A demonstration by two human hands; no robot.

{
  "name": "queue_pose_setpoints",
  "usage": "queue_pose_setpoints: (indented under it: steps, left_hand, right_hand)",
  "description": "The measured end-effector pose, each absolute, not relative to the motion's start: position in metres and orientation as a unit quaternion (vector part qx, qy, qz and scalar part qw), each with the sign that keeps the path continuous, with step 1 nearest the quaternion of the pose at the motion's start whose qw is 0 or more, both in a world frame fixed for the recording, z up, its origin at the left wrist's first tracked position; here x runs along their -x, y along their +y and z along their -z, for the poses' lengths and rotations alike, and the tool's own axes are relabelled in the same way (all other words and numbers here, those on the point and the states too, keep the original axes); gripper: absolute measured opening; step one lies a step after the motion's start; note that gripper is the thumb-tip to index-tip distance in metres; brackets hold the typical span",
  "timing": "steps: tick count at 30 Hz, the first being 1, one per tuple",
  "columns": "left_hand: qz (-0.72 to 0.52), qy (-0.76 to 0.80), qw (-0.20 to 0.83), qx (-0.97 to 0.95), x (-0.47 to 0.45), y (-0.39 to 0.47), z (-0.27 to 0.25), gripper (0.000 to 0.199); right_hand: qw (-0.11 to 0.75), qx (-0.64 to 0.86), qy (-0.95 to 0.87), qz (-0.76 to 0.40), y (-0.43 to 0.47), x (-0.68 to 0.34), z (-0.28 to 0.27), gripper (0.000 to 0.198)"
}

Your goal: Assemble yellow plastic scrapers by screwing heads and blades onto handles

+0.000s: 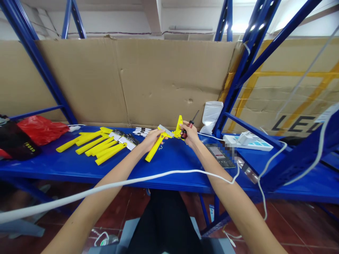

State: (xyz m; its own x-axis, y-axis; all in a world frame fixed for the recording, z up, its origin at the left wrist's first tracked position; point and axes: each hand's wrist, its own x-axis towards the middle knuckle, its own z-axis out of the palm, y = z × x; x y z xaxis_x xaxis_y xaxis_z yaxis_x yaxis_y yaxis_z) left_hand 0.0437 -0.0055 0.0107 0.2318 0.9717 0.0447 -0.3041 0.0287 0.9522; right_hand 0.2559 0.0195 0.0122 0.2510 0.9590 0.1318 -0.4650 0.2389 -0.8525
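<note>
My left hand is closed on a yellow-handled scraper, whose handle slants down toward the table's front edge. A grey metal blade shows at its upper end, by my fingers. In my right hand is a screwdriver with a red and black handle, its shaft tilted up and away to the right. A flat yellow piece stands up at the fingertips of that hand, beside the scraper's head; whether the two are joined I cannot tell. Tiny screws lie on the table below.
Several yellow-handled scrapers with dark cards lie left on the blue table. White-and-black strips lie behind my left hand. A phone and a power strip are at right. A white cable crosses over my forearms.
</note>
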Motion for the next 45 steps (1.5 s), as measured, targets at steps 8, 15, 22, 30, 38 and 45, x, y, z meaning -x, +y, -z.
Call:
queue_pose_setpoints:
  steps: [8, 15, 22, 30, 38, 45]
  left_hand:
    - [-0.498, 0.369, 0.628, -0.471, -0.044, 0.000, -0.006, 0.023]
    - [-0.500, 0.376, 0.625, -0.467, -0.043, 0.000, -0.004, 0.022]
    - [-0.511, 0.377, 0.615, -0.468, -0.044, -0.001, -0.004, 0.016]
    - [-0.531, 0.366, 0.606, -0.466, -0.043, -0.001, -0.006, 0.021]
    - [-0.523, 0.363, 0.612, -0.470, -0.042, -0.003, -0.009, 0.025]
    - [-0.523, 0.367, 0.607, -0.472, -0.043, -0.004, -0.008, 0.024]
  right_hand:
    - [0.685, 0.337, -0.365, -0.532, 0.014, -0.256, -0.016, 0.041]
    - [0.722, 0.291, -0.357, -0.516, 0.011, -0.258, -0.021, 0.050]
    - [0.675, 0.310, -0.432, -0.511, 0.006, -0.254, -0.019, 0.046]
    - [0.583, 0.411, -0.548, -0.436, -0.003, -0.237, -0.002, 0.053]
    - [0.577, 0.431, -0.559, -0.411, -0.005, -0.235, -0.001, 0.059]
    - [0.598, 0.441, -0.535, -0.403, -0.001, -0.234, 0.003, 0.068]
